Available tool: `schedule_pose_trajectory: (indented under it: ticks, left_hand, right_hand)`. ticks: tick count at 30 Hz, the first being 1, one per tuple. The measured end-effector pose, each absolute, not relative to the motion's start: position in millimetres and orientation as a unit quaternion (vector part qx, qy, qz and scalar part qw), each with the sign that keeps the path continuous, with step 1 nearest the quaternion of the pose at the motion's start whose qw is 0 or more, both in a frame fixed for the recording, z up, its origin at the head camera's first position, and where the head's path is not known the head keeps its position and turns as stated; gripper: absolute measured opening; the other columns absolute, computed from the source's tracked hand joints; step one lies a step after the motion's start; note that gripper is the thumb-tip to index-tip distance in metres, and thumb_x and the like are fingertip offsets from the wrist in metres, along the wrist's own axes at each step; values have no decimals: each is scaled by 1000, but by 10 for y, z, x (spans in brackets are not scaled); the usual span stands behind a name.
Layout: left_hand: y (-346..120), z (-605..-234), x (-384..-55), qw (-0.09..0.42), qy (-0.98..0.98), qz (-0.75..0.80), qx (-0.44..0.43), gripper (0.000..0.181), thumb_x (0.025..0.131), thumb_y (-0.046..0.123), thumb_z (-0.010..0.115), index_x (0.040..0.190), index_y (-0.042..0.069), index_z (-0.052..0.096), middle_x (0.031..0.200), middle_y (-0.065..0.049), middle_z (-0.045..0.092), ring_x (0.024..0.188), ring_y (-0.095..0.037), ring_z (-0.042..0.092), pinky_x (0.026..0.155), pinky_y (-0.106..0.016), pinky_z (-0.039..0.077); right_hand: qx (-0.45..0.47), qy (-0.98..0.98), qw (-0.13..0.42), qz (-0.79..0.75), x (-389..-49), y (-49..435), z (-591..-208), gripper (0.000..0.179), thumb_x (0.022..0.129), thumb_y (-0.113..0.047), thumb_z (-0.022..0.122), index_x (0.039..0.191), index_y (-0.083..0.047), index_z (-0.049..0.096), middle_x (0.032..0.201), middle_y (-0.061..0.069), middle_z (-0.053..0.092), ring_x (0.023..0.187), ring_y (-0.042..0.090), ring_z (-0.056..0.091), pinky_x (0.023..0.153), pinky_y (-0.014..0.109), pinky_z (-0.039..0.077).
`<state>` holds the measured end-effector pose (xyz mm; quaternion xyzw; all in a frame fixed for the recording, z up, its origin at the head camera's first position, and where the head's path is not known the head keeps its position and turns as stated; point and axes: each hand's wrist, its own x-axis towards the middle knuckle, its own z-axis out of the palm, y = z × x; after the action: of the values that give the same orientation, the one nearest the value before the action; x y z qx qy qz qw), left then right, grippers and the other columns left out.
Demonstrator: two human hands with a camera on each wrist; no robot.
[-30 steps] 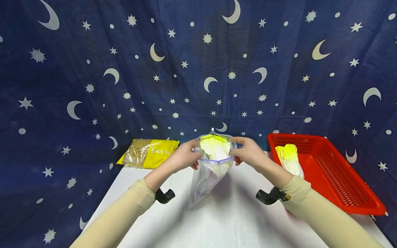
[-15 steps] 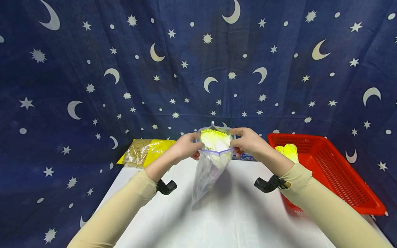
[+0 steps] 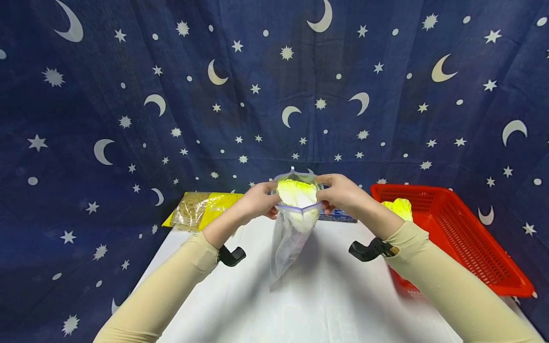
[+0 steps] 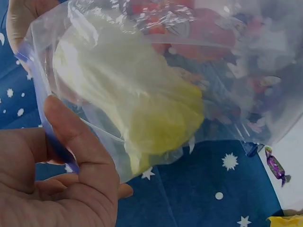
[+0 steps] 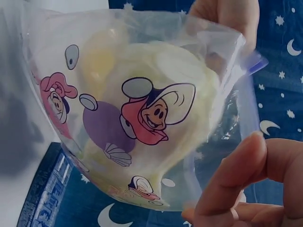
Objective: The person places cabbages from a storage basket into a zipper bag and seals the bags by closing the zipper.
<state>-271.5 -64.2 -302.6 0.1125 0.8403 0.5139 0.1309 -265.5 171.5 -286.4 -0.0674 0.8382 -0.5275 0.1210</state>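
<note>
A clear plastic bag [image 3: 286,243] hangs between the two hands above the tabletop [image 3: 309,305], its mouth facing up and edged by a purple strip [image 3: 296,208]. The left hand [image 3: 259,199] pinches one side of the rim, with thumb and fingers on either side of the plastic. The right hand [image 3: 343,195] grips the opposite side, its fingers curled at the edge. Between them the mouth is spread wide.

A pale cabbage [image 3: 297,191] sits inside the bag just below the rim; in the left wrist view it lies slanted, with its yellow leaves away from the purple strip. The lower part of the bag hangs slack and narrow beneath; whether its tip touches the tabletop I cannot tell.

To handle this well, both hands should stay level and pull evenly outward, since a dip on one side could let the cabbage roll toward the mouth. Pinching the strip itself gives a firmer hold than thin film. A gentle shake or lift would probably help the cabbage slide deeper, away from the strip, without creasing its leaves.

A red basket [image 3: 454,252] with a second cabbage [image 3: 400,208] stands to the right, and a yellow packet [image 3: 220,205] lies to the left.
</note>
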Motion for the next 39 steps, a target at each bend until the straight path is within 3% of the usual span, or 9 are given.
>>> schedule_pose_trajectory:
  ticks: [5, 12, 16, 19, 24, 31, 36, 39]
  left_hand:
    - [-673, -3054, -2734, 137, 840, 516, 98, 63, 97, 4, 52, 156, -6, 33, 105, -18, 61, 61, -15, 58, 62, -26, 61]
    - [-667, -3081, -2743, 124, 846, 507, 105, 67, 94, 3, 50, 158, -5, 30, 130, -22, 57, 61, -17, 58, 63, -29, 62]
    - [-655, -3067, -2739, 117, 848, 504, 112, 67, 95, 3, 50, 158, -4, 29, 154, -18, 44, 63, -17, 59, 63, -29, 62]
    - [-644, -3046, -2731, 114, 849, 502, 116, 67, 95, 4, 51, 158, -3, 30, 162, -14, 34, 64, -18, 59, 63, -29, 62]
    - [-638, -3024, -2732, 107, 849, 502, 122, 68, 95, 4, 51, 159, -2, 29, 155, -18, 43, 63, -18, 59, 63, -29, 62]
    - [-635, -3013, -2733, 102, 847, 509, 116, 66, 97, 4, 51, 159, 0, 30, 162, -13, 36, 64, -18, 60, 65, -29, 62]
    - [-633, -3017, -2727, 102, 844, 514, 113, 66, 97, 4, 51, 160, 0, 29, 162, -13, 36, 66, -18, 60, 66, -28, 61]
    - [-634, -3025, -2731, 100, 840, 521, 112, 67, 97, 4, 50, 160, 1, 29, 162, -13, 37, 66, -18, 59, 66, -28, 61]
  right_hand:
    - [-49, 849, 118, -513, -2672, 1738, -2849, 69, 90, 2, 56, 156, 4, 35, 117, 22, 53, 58, 17, 52, 58, 28, 59]
    - [-55, 856, 119, -500, -2657, 1730, -2832, 72, 88, 2, 56, 156, 5, 33, 91, 17, 56, 55, 17, 52, 57, 28, 59]
    - [-60, 855, 120, -502, -2651, 1728, -2825, 72, 88, 2, 56, 156, 6, 33, 78, 14, 56, 54, 16, 52, 57, 27, 59]
    - [-62, 854, 118, -502, -2644, 1715, -2818, 73, 88, 2, 58, 156, 7, 32, 91, 17, 58, 53, 16, 53, 57, 28, 59]
    - [-64, 852, 120, -506, -2635, 1691, -2814, 74, 88, 1, 58, 156, 8, 30, 121, 24, 53, 55, 16, 53, 58, 29, 60]
    - [-69, 852, 118, -505, -2637, 1681, -2815, 76, 87, 3, 56, 157, 7, 28, 126, 27, 50, 58, 17, 53, 57, 29, 60]
    - [-70, 848, 119, -511, -2650, 1684, -2832, 76, 87, 4, 56, 157, 8, 28, 147, 28, 43, 58, 16, 53, 57, 28, 60]
    - [-70, 846, 121, -514, -2648, 1687, -2833, 76, 87, 4, 56, 157, 8, 28, 148, 28, 42, 58, 16, 53, 56, 28, 59]
